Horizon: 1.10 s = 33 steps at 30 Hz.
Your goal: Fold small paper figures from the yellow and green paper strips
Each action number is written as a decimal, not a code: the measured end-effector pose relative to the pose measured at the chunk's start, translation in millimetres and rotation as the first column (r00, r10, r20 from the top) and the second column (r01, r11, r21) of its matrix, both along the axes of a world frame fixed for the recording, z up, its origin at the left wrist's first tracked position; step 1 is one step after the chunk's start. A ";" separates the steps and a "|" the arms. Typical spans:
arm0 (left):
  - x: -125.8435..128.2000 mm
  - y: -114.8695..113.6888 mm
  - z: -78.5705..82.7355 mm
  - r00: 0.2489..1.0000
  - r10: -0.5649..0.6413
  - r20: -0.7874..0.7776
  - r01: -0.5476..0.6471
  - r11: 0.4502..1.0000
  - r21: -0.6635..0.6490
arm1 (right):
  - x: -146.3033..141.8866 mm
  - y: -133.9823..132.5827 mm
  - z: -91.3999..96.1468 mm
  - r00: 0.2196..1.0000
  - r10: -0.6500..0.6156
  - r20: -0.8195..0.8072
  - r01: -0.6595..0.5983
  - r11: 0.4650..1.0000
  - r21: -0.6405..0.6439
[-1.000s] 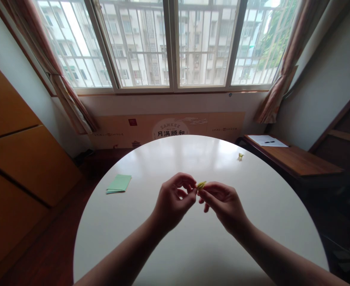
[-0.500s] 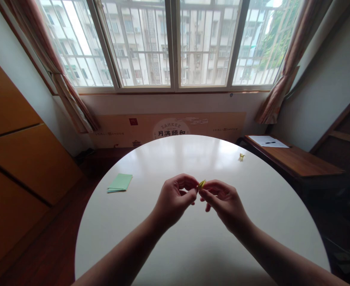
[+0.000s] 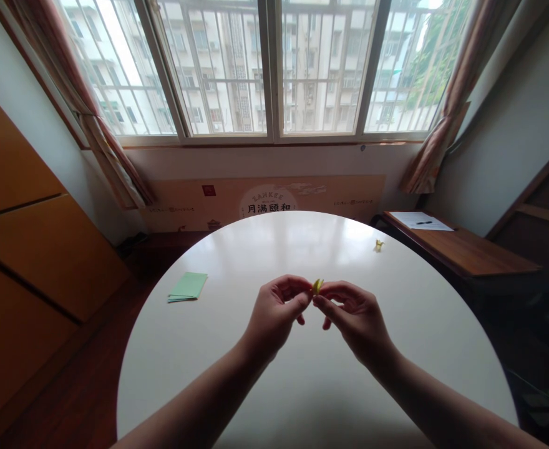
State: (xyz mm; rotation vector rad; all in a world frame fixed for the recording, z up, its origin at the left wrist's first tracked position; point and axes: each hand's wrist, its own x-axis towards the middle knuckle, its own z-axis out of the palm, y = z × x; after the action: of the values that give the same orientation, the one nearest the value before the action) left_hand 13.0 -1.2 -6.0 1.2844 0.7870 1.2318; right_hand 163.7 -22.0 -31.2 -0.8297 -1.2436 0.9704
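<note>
Between my two hands, above the middle of the white round table (image 3: 274,411), is a small piece of folded yellow paper (image 3: 317,286). My left hand (image 3: 281,310) pinches its left side with thumb and forefinger. My right hand (image 3: 349,308) grips the right side in the same way. The fingertips cover much of the paper, so its full shape is hidden. Farther back on the right of the table stands another small yellow folded paper figure (image 3: 378,245).
A small stack of light green paper sheets (image 3: 189,286) lies at the table's left. Beyond the right edge, a wooden side table (image 3: 480,249) bears a white sheet (image 3: 408,220) and a dark pen (image 3: 424,222). A barred window (image 3: 274,75) fills the far wall.
The folded yellow paper has turned slightly and now looks more upright and rounded between my fingertips. Both hands shifted only a little; the other things are where they were.
</note>
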 end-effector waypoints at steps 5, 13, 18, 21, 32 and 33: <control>1.2 0.4 -2.5 1.000 0.005 0.007 -0.004 1.000 -0.017 | 0.4 0.2 -0.9 1.000 -0.028 0.002 0.028 1.000 -0.001; 2.4 -0.6 -2.7 1.000 0.018 0.017 -0.017 0.999 -0.050 | 2.3 3.8 -6.2 0.998 -0.025 -0.055 0.023 0.999 -0.045; 2.7 -0.6 -2.8 0.999 0.013 0.029 -0.012 0.998 -0.061 | 1.5 3.0 -5.1 0.997 -0.019 -0.078 0.018 1.000 -0.020; 2.2 -0.4 -4.0 1.000 0.017 0.012 -0.016 1.000 -0.022 | 0.9 1.6 -3.4 0.997 -0.020 -0.075 0.020 1.000 -0.005; 1.9 -1.0 -9.3 0.999 0.018 -0.038 -0.016 0.997 0.073 | 0.7 1.8 -1.5 0.997 0.008 -0.082 -0.005 0.999 0.034; 2.4 -1.2 -9.0 0.999 0.019 -0.035 -0.017 0.998 0.066 | 1.0 2.0 -1.8 0.996 0.005 -0.088 -0.002 0.999 0.037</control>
State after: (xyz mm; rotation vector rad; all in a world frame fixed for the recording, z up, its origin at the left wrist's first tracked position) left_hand 15.4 -2.5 -15.0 1.3577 0.7907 1.2612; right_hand 164.7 -20.1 -33.1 -0.7488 -1.1843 0.9745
